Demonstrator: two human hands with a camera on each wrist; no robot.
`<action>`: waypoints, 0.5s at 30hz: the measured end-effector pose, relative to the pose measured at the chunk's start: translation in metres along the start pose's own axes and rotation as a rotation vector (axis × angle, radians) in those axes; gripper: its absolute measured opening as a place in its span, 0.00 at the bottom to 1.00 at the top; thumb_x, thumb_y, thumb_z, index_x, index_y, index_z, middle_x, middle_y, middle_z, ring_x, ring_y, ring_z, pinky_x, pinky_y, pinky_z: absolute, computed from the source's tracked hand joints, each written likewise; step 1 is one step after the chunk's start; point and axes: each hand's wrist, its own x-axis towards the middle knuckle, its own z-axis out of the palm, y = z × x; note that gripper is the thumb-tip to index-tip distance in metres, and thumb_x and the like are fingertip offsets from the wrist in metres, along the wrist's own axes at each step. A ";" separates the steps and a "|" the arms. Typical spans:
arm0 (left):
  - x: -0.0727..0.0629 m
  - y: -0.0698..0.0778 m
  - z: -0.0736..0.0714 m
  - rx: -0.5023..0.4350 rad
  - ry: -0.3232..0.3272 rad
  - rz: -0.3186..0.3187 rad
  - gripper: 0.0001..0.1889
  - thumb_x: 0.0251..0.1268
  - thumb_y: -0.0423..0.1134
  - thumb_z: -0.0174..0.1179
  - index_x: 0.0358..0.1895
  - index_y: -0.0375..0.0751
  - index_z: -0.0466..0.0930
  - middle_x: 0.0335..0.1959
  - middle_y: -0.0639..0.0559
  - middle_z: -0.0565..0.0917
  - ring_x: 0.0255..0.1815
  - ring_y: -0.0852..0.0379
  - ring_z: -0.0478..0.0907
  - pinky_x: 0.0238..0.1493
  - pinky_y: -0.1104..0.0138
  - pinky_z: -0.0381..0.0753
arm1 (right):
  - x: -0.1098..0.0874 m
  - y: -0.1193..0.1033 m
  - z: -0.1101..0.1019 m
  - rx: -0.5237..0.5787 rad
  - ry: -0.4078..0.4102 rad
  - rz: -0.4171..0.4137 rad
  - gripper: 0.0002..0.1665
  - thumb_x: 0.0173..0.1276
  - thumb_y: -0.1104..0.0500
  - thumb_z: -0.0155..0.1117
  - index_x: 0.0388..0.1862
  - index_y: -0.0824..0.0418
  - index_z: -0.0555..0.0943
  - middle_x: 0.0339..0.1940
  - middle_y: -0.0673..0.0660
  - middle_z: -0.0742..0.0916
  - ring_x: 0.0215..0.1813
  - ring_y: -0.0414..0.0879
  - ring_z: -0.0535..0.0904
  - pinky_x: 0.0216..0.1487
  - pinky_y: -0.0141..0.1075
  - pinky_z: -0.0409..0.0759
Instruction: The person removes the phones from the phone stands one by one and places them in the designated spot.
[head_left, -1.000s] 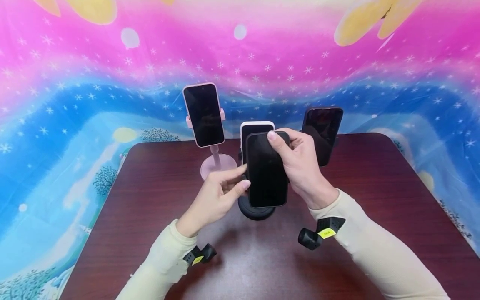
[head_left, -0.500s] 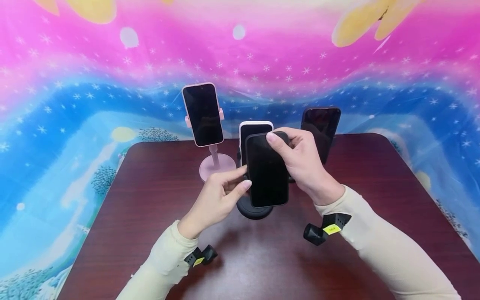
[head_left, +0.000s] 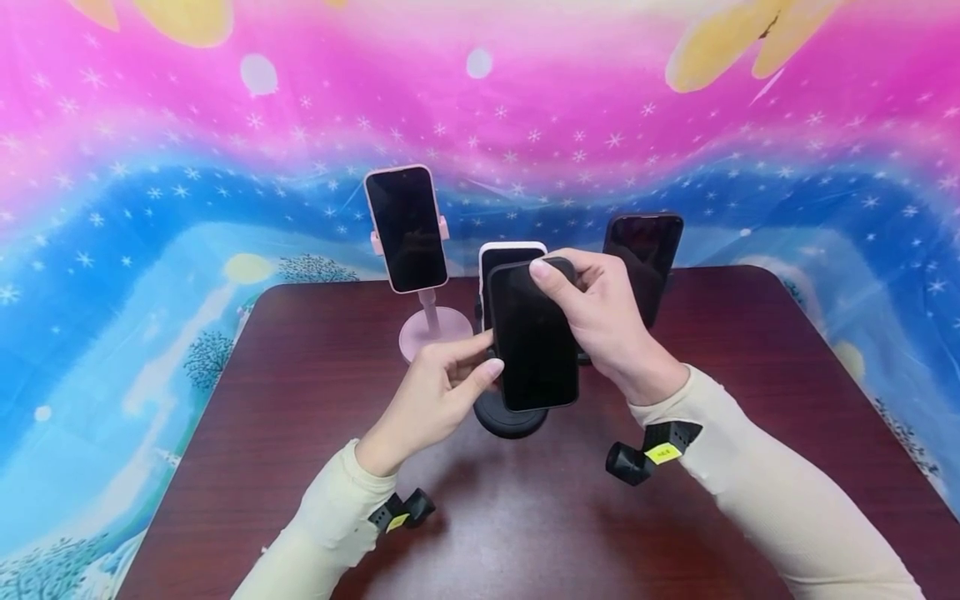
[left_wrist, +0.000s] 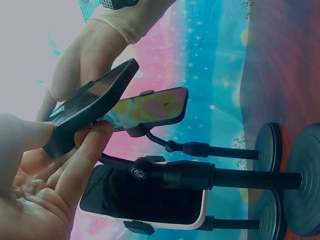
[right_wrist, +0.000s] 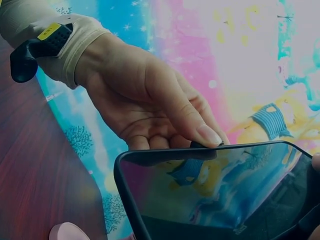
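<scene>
A black phone (head_left: 534, 337) stands upright in front of a black phone holder, seen in the left wrist view with its arm and pole (left_wrist: 255, 178). My right hand (head_left: 603, 321) grips the phone's top right corner, thumb on the front and fingers behind. My left hand (head_left: 431, 392) pinches at the left edge with thumb and index finger, around a small black clamp (right_wrist: 204, 145) of the holder. The holder's head is mostly hidden behind the phone. In the head view, its round black base (head_left: 512, 417) shows below.
Behind stands a white-cased phone (head_left: 513, 250) in another black holder. At left is a pink-cased phone (head_left: 407, 233) on a pink stand (head_left: 431, 329). A dark phone (head_left: 647, 250) stands at right. All are on a dark red wooden table (head_left: 315, 417) before a patterned cloth (head_left: 480, 125).
The phone has risen slightly and tilted a little at the top toward the left. My right wrist has shifted slightly right and up. My left hand has barely moved.
</scene>
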 end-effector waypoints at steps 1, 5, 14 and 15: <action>0.000 0.000 0.000 0.003 0.000 0.000 0.22 0.73 0.29 0.59 0.68 0.35 0.76 0.56 0.37 0.86 0.41 0.52 0.90 0.48 0.51 0.89 | 0.000 0.000 0.000 0.001 -0.001 0.000 0.11 0.76 0.62 0.60 0.40 0.54 0.89 0.31 0.47 0.91 0.34 0.41 0.88 0.37 0.35 0.88; 0.000 0.000 0.000 0.011 0.002 -0.008 0.22 0.73 0.29 0.59 0.68 0.35 0.75 0.57 0.37 0.86 0.41 0.52 0.90 0.48 0.53 0.90 | 0.000 -0.001 0.001 0.007 0.002 -0.004 0.11 0.76 0.62 0.60 0.40 0.54 0.89 0.32 0.47 0.91 0.34 0.42 0.88 0.37 0.35 0.88; -0.001 0.002 -0.001 0.039 0.006 -0.028 0.22 0.72 0.30 0.59 0.68 0.35 0.75 0.56 0.38 0.86 0.39 0.52 0.90 0.48 0.61 0.90 | 0.003 -0.003 0.002 0.018 0.002 -0.038 0.10 0.75 0.64 0.60 0.41 0.56 0.89 0.32 0.48 0.91 0.34 0.42 0.89 0.37 0.36 0.89; -0.001 0.003 -0.001 0.043 0.007 -0.029 0.22 0.72 0.30 0.59 0.68 0.35 0.75 0.56 0.38 0.86 0.39 0.52 0.90 0.47 0.62 0.90 | 0.003 -0.003 0.002 0.021 0.000 -0.039 0.10 0.75 0.63 0.60 0.41 0.56 0.89 0.32 0.48 0.91 0.34 0.43 0.89 0.37 0.37 0.89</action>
